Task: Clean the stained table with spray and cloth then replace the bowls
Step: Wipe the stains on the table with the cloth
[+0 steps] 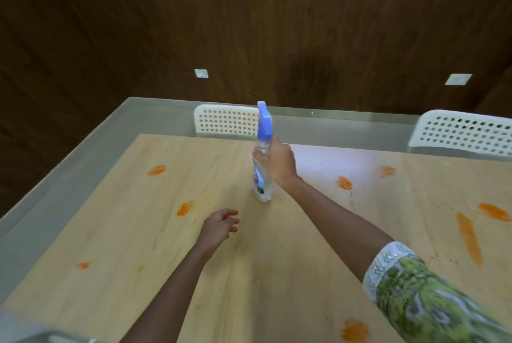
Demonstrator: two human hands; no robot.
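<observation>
Nearest us, our left hand (pixel 220 225) hovers empty over the middle of the pale wooden table (pixel 277 273), fingers loosely curled, probably ready to take a cloth we cannot see. Beyond it, our right hand (pixel 278 164) wraps the neck of the clear plastic spray bottle with the blue trigger head (pixel 262 154), upright toward the far edge, likely for aiming at the orange smears (pixel 345 183) scattered around.

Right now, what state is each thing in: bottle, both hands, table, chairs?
spray bottle: upright, base on or just above the table, gripped near the neck.
right hand: wrapped round the bottle.
left hand: loosely curled, holding nothing, above the table.
table: wood top, still marked with orange stains.
white chairs: at the far edge.
Cloth and bowls: not in view.
</observation>
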